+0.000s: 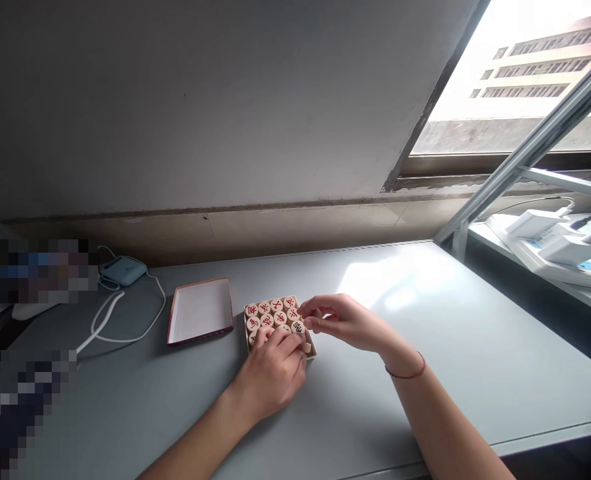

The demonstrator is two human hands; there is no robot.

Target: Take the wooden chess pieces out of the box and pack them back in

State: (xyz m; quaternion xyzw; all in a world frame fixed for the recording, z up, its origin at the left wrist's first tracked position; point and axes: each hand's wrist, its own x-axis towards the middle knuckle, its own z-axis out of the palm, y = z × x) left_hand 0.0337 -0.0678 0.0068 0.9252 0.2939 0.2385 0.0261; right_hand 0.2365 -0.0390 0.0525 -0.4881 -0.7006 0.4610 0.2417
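Note:
A shallow open box (pixel 246 327) on the desk holds round wooden Chinese chess pieces (pixel 266 321) in rows, most showing red characters and one a black character (pixel 298 327). My left hand (pixel 278 367) lies over the box's near side, fingers apart and bent onto the pieces, hiding the front row. Beside its fingertips, a piece (pixel 306 347) shows near the right front corner. From the right, my right hand (pixel 342 321) reaches to the box's right edge; its thumb and forefinger close at a piece there, partly hidden. A box lid (pixel 200 312) lies inside up, left of the box.
A light blue device (pixel 123 271) with a white cable (pixel 148 339) lies at the back left. Blurred-out items cover the far left. At the right, a metal frame (pixel 512 143) and a shelf with white chargers (pixel 570 248) stand beside the grey desk (pixel 425 313). A wall runs behind.

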